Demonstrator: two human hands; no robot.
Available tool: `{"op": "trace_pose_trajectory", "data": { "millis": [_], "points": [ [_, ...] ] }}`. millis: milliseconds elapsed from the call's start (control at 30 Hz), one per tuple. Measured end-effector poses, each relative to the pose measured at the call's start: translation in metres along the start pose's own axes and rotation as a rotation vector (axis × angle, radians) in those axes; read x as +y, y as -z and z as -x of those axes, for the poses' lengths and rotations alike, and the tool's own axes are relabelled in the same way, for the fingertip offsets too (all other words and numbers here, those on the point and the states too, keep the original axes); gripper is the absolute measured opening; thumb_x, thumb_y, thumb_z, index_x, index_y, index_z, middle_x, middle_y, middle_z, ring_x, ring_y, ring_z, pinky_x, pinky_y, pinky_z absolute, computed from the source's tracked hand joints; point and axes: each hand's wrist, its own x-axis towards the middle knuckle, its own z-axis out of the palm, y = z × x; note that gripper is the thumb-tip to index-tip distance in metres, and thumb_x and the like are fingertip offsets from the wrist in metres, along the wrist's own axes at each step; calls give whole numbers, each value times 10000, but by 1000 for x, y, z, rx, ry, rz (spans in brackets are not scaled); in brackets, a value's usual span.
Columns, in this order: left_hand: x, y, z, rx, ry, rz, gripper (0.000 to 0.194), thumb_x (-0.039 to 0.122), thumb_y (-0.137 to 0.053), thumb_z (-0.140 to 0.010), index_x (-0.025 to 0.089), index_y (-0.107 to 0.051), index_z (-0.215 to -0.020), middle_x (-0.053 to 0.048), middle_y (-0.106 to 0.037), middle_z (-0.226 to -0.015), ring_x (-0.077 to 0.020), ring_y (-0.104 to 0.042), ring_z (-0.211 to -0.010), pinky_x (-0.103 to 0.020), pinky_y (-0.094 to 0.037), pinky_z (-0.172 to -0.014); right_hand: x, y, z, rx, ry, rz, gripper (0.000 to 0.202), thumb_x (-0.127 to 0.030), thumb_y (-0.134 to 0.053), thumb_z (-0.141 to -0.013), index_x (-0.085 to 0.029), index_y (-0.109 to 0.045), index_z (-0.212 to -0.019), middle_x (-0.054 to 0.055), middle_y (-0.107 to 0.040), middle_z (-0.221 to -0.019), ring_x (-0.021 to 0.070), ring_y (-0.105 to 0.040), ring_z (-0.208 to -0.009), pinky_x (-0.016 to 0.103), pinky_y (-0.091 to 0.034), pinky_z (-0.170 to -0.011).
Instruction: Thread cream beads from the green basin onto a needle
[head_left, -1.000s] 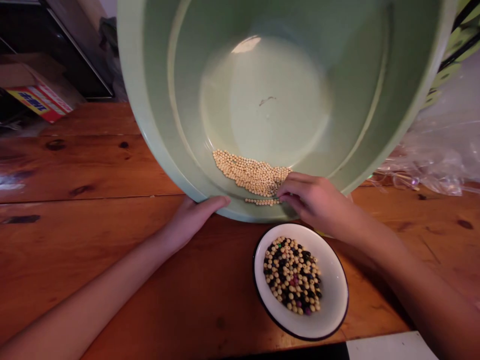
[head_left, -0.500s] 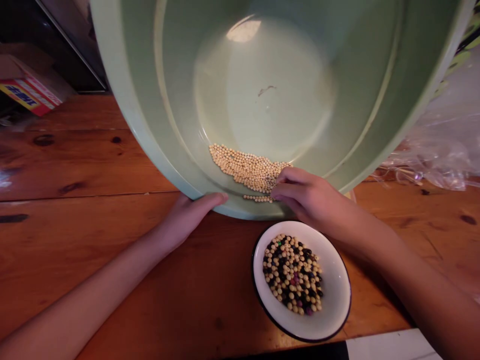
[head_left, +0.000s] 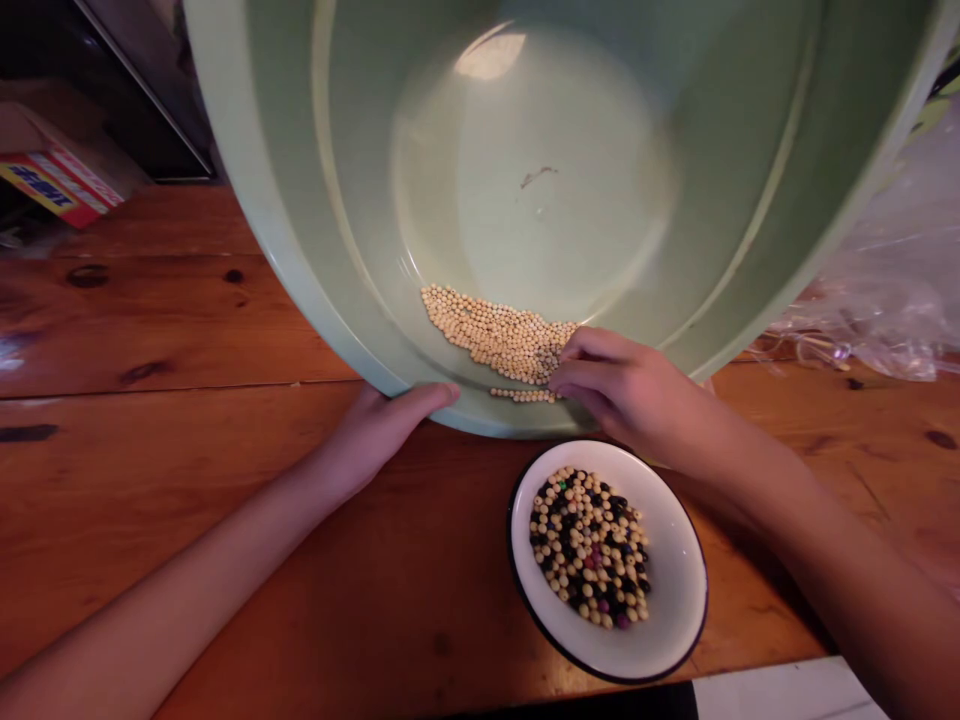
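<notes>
A large green basin (head_left: 285, 200) is tilted toward me, with a heap of pale beads (head_left: 495, 335) and a thin row of beads along its lower side. My left hand (head_left: 397, 415) grips the basin's rim, thumb inside and fingers hidden beneath. At the right end of the heap is my right hand (head_left: 611, 385), its fingers bent together among the beads; whatever lies between the fingertips is hidden. Below the basin stands a white bowl (head_left: 679, 570) with a dark rim, holding mixed beads (head_left: 589, 545), mostly pale and black, a few purple and one green.
The wooden table (head_left: 135, 470) runs under everything. Clear plastic bags (head_left: 885, 300) lie at the right. A cardboard box (head_left: 67, 175) with red and yellow print sits at the upper left.
The basin, bowl and both hands appear shifted very slightly to the right in the view. My right hand stays at the right end of the bead heap, fingers still together.
</notes>
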Motion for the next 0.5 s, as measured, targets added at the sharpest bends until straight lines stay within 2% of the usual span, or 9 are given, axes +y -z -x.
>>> {"op": "trace_pose_trajectory", "data": {
  "millis": [300,500],
  "points": [
    [1,-1,1,18,-3,3,443,362,-693,-713,217,-655,-1129,-49,-686,-1175,-303,-541,-1220,-437,-433,-1049,4,0,1,-41,-26,22,225,-53,-433,-850,-129,-643,-880,84,-513,-874,184,-504,-797,302,-411,-713],
    [1,0,1,8,-6,-10,474,377,-689,-719,208,-643,-1160,-55,-675,-1196,-306,-547,-1211,-448,-411,-1069,2,-2,0,-36,-10,-19,220,-42,-443,-852,-116,-649,-868,83,-527,-880,176,-518,-798,294,-415,-722]
  ]
}}
